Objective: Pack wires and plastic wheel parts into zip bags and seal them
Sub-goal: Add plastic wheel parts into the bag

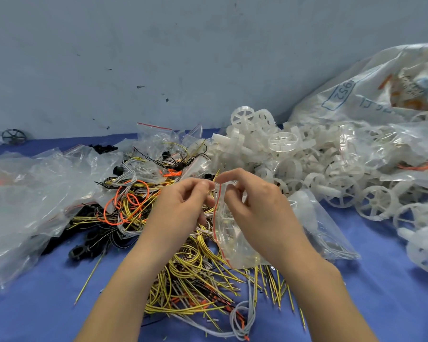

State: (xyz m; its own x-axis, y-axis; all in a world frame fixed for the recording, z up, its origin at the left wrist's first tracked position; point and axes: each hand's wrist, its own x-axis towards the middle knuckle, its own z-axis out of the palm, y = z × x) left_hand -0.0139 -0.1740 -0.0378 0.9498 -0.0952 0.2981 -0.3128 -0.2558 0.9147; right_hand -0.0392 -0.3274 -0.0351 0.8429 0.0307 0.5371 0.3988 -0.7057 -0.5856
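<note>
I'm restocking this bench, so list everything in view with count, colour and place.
zip bag: one, clear with red strip, held above the wires
wires: many, mostly yellow, some orange, black, grey, centre pile
wheels: many, white, heap at right
black parts: several, black, left of the wires
empty bags: many, clear, left side
sack: one, white with blue print, far right
dark wheel: one, far left by the wall
cloth: one, blue, covers the table
wall: grey-blue, behind
left hand: fingers pinch the bag's top
right hand: fingers pinch the bag's top
</note>
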